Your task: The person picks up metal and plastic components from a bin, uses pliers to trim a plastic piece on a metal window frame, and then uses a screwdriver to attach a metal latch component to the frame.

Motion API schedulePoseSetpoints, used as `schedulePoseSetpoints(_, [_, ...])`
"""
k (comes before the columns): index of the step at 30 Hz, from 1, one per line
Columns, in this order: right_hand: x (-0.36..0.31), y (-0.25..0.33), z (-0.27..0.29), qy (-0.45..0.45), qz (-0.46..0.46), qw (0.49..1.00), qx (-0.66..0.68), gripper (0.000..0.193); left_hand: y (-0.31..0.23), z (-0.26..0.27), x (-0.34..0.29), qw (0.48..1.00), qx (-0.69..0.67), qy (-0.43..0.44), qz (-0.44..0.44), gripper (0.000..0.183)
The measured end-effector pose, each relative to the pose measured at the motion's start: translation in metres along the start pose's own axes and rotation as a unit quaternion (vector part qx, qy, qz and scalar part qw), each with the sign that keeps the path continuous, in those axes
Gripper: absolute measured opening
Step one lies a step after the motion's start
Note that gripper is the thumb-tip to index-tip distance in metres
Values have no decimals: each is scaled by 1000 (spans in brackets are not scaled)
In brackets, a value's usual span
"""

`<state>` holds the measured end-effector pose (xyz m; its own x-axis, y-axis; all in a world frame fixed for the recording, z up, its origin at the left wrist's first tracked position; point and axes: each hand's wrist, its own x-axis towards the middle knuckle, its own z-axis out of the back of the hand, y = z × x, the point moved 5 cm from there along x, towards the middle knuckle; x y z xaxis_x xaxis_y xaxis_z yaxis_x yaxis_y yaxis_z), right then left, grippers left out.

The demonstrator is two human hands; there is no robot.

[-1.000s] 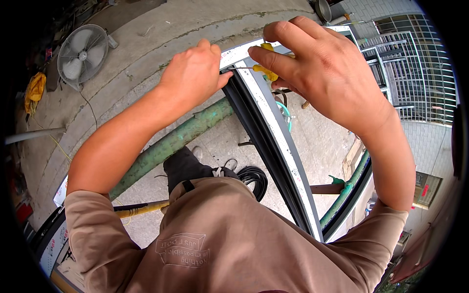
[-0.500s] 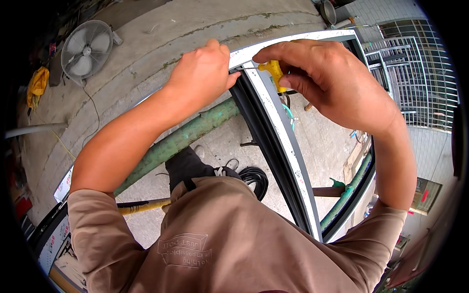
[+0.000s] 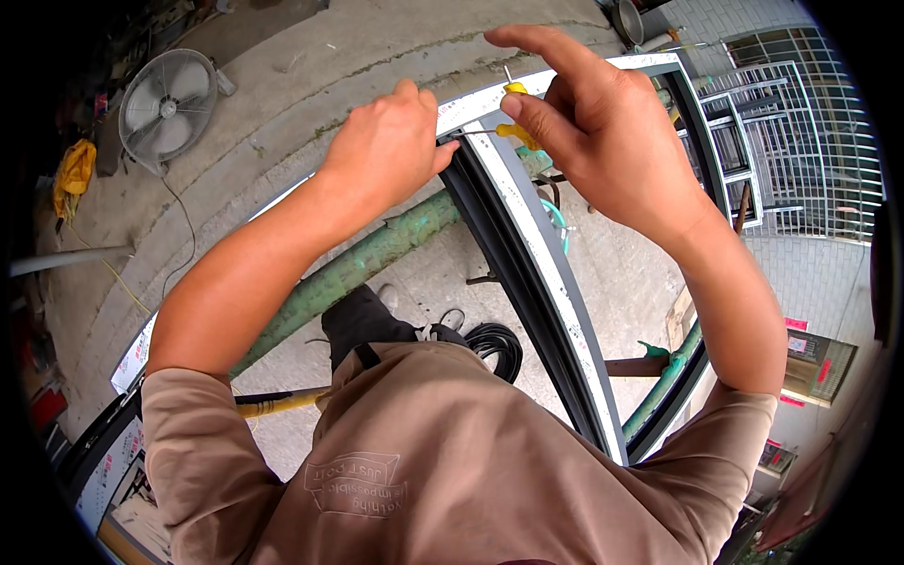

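My left hand [image 3: 391, 132] is closed over the far bar of a white-and-black metal window frame [image 3: 497, 97]. Its thumb lies at the far end of the black-grooved upright [image 3: 513, 245]. A yellow-handled driver [image 3: 519, 137] has its thin metal shaft pointing left into that joint, near the thumb. My right hand [image 3: 612, 132] has its thumb pressed to a yellow part of the handle, while the index finger stretches away from it. A short metal tip sticks out above the thumb. The thumb hides how the yellow parts join.
A green pipe [image 3: 377, 256] runs under the frame, and a black cable coil [image 3: 495, 348] lies on the floor by my feet. At the far left stands a fan [image 3: 168, 102], beside a yellow bag [image 3: 73, 177]. Metal grilles [image 3: 800, 132] lean at the right.
My right hand has turned and its index finger has lifted off the driver, swinging up and away. The handle has turned, with a metal tip now showing. My left hand stays nearly in place.
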<state>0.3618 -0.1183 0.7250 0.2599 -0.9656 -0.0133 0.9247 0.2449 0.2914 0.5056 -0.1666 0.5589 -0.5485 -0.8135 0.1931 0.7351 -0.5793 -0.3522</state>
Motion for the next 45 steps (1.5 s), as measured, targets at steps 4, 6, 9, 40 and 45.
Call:
schedulePoseSetpoints(4, [-6, 1, 5, 21, 233, 972, -33, 41, 1, -2, -1, 1000, 4, -7, 2, 46])
schedulePoseSetpoints(6, [-11, 3, 8, 44, 246, 963, -98, 43, 2, -3, -1, 1000, 0, -12, -1, 47])
schedulePoseSetpoints(9, [-12, 3, 8, 10, 271, 936, -224, 31, -1, -1, -2, 1000, -1, 0, 15, 48])
schedulePoseSetpoints(40, [-21, 13, 9, 57, 339, 891, -296, 41, -3, -2, -1, 999, -25, 22, 37, 49])
schedulePoseSetpoints(45, [-17, 11, 4, 14, 317, 912, -258, 26, -1, -3, -2, 999, -22, 6, 35, 47])
